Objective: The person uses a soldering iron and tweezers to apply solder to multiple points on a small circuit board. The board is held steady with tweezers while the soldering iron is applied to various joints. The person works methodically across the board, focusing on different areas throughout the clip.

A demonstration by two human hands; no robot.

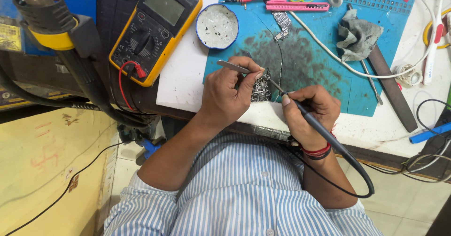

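We are mid-solder: our left hand [229,92] pinches tweezers [233,66] over the circuit board [261,88] on the blue mat [310,67], our right hand [307,114] grips the soldering iron [310,121], tip touching it; nothing looks finished.

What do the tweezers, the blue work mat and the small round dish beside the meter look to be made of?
Tweezers in the left hand: bare metal, going by the silvery sheen. Blue work mat: probably silicone or rubber, matte, with moulded ridges and dark scorched-looking stains. Round dish: likely a blue-rimmed metal tin, its pale inside dull and speckled with residue; the material is uncertain.
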